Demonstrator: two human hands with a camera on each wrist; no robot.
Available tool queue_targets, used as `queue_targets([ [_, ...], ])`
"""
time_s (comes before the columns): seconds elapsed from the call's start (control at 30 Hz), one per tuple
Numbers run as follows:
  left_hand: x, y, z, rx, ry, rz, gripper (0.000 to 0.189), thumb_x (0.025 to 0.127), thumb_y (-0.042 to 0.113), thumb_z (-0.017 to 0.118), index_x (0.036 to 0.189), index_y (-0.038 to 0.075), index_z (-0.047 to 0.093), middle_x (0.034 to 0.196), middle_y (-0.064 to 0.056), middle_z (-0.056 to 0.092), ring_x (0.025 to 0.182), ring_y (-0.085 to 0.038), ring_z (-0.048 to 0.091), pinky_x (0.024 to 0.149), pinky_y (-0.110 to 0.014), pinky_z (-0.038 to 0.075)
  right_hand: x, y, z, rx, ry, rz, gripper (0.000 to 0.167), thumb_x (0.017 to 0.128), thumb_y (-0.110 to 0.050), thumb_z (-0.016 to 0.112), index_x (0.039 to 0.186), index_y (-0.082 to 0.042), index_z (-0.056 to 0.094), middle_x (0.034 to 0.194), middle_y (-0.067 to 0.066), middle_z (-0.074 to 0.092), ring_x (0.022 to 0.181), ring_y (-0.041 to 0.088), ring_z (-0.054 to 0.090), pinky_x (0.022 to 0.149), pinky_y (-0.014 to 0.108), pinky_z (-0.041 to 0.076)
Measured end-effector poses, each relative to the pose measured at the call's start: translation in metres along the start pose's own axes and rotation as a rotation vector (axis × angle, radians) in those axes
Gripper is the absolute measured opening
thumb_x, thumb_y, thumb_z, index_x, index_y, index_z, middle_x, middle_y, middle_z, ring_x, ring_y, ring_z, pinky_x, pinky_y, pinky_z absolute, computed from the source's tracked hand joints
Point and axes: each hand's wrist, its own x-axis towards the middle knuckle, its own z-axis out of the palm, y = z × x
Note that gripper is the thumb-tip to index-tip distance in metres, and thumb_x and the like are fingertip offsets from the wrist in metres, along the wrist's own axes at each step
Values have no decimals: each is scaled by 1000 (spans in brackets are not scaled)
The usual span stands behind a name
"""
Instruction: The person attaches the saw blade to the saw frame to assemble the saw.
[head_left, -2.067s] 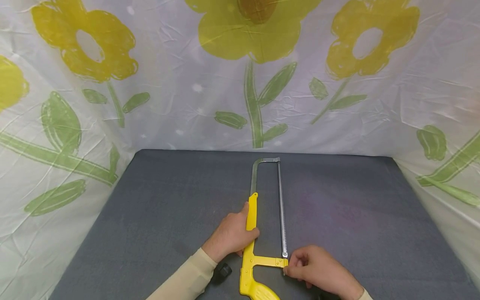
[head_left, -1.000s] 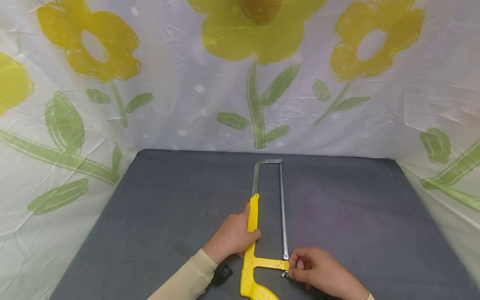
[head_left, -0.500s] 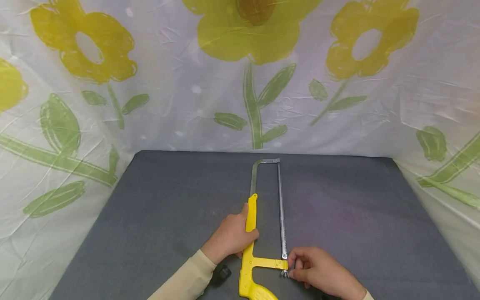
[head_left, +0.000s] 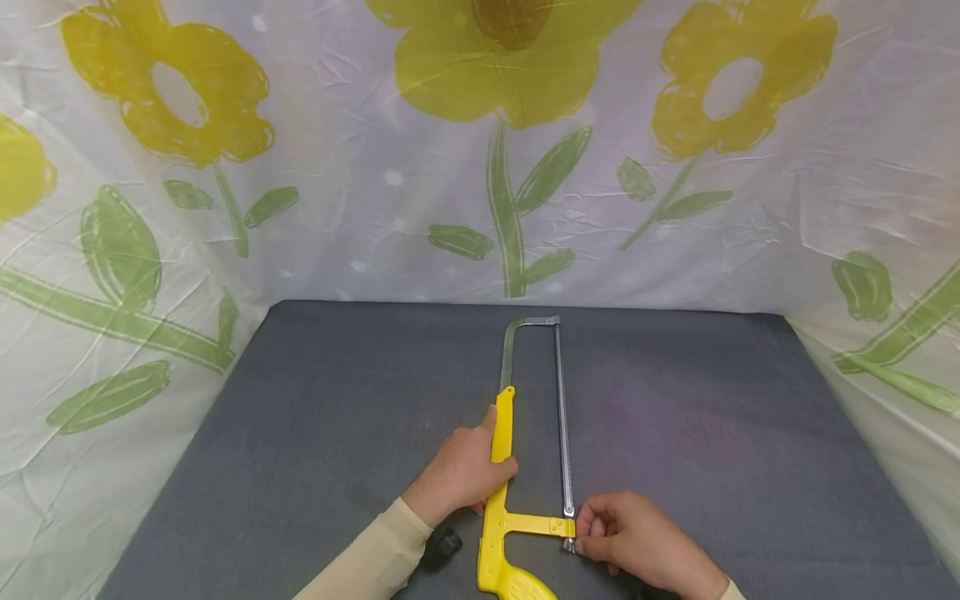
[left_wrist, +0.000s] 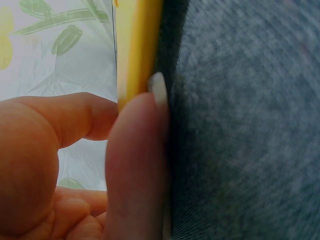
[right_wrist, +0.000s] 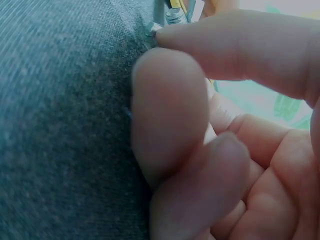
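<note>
A hacksaw with a yellow frame lies on the dark table, its silver blade on the right side. My left hand grips the yellow frame above the crosspiece, thumb across it; the left wrist view shows fingertips on the yellow edge. At the crosspiece's right end sits a small metal wing nut on a threaded bolt. My right hand, fingers curled, works at this nut, with the thumb tip against it. The hacksaw's lower handle is partly cut off by the frame edge.
A small black object is by the left wrist. The dark grey table ends at a white curtain printed with yellow flowers, which also hangs at both sides.
The wing nut, hidden behind my right fingers at first, came into sight and has turned between the frames. My right fingertips shifted slightly; my left hand keeps its grip and the hacksaw stays put.
</note>
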Motion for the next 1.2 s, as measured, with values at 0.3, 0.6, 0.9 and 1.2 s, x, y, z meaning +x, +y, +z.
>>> queue_targets([
  [0.3, 1, 0, 0, 8, 3, 2, 93, 96, 25, 71, 172, 2, 22, 67, -6, 61, 39, -17, 59, 42, -26, 51, -1, -2, -3, 4, -36, -9, 8, 96, -17, 76, 90, -12, 74, 72, -6, 63, 54, 7, 57, 50, 26, 51],
  [0.6, 0, 0, 1, 11, 8, 4, 93, 95, 25, 71, 172, 2, 23, 68, -7, 61, 39, -18, 59, 41, -26, 51, 2, -4, 2, -53, 19, 62, 33, 94, -45, 82, 82, -18, 69, 65, -8, 57, 52, 10, 56, 48, 28, 48],
  [0.9, 1, 0, 1, 14, 5, 3, 93, 96, 26, 71, 172, 1, 23, 69, -6, 61, 39, -18, 60, 41, -26, 51, 3, -7, 3, -22, 67, 116, 34, 89, -43, 88, 96, -16, 69, 63, -4, 59, 51, 20, 60, 48, 30, 45],
  [1.2, 1, 0, 1, 8, 5, -1, 94, 96, 26, 72, 172, 2, 23, 73, -7, 61, 41, -19, 61, 42, -26, 52, 2, -9, 6, -30, 83, 138, 35, 88, -44, 89, 83, -16, 68, 60, -6, 55, 51, 16, 57, 47, 28, 42],
])
